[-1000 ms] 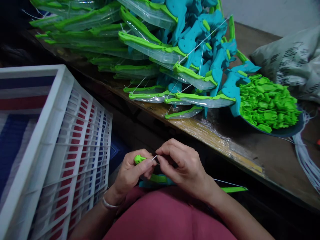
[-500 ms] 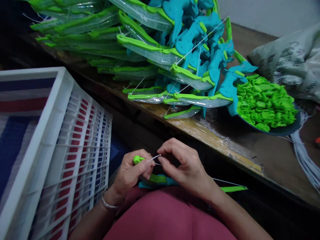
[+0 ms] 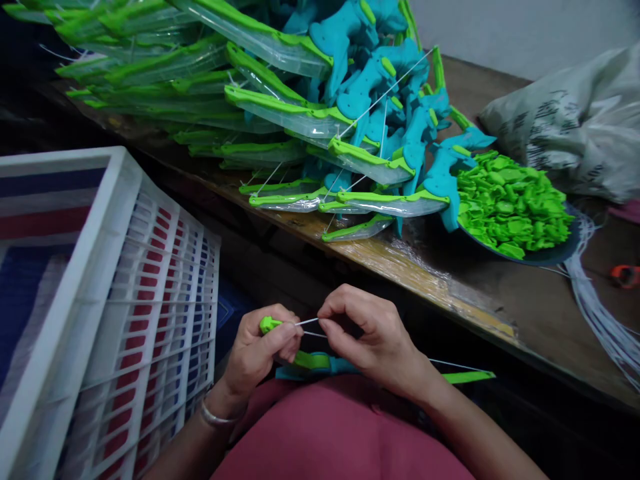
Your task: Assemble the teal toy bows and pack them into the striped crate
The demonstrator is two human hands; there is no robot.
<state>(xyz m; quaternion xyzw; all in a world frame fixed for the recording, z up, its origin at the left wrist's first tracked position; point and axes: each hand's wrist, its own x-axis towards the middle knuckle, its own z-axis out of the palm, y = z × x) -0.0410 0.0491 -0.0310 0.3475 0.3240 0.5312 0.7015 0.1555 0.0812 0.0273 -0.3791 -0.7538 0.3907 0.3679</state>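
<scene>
A toy bow (image 3: 345, 365) with a teal grip and green limbs lies across my lap, its middle partly hidden behind my hands. My left hand (image 3: 265, 343) is closed around one green limb, whose tip pokes out above the thumb. Between finger and thumb, my right hand (image 3: 367, 330) pinches the end of a white string (image 3: 307, 322), which stretches taut from the left fingers. A second stretch of string runs just below it. To the right, the bow's other green limb tip shows with string leading to it.
Finished-looking toy bows (image 3: 300, 120) are piled on the wooden table (image 3: 430, 280). A dark bowl (image 3: 540, 257) holds many small green pieces. White strings (image 3: 595, 300) hang beside it, near a white sack (image 3: 575, 127). At left stands a white plastic crate (image 3: 117, 220) with striped cloth.
My right hand has drawn the string end straighter, and the curved bit between the hands is now taut. The whole view has shifted slightly.
</scene>
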